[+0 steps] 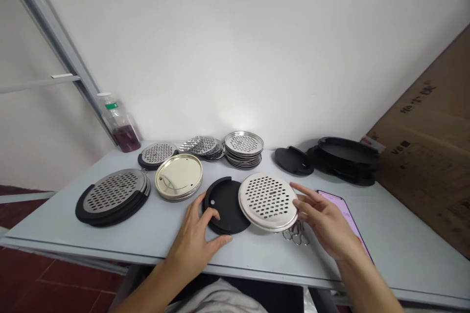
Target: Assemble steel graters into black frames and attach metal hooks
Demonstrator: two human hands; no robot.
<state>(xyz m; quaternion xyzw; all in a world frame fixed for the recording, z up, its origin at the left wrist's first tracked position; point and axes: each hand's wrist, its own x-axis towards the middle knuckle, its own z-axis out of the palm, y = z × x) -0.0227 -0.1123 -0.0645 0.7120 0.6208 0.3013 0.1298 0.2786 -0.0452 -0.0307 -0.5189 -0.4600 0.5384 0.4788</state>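
My left hand (196,234) grips the left edge of a black round holder (231,208), its index finger curled over the rim and its thumb at the front. The holder lies near the table's front and has a raised curved lip and a small hole. My right hand (323,217) holds the right rim of a round perforated metal grater disc (268,200), slightly tilted. The disc's left edge overlaps the holder's right side. Partly hidden under the disc are small metal rings (295,237) on the table.
Stacked perforated discs (244,144) and pale gold round plates (179,176) stand behind. At left are black holders with discs fitted (113,195). Black holders (345,156), a phone (343,205) and a cardboard box (429,142) are right. A bottle (125,132) stands back left.
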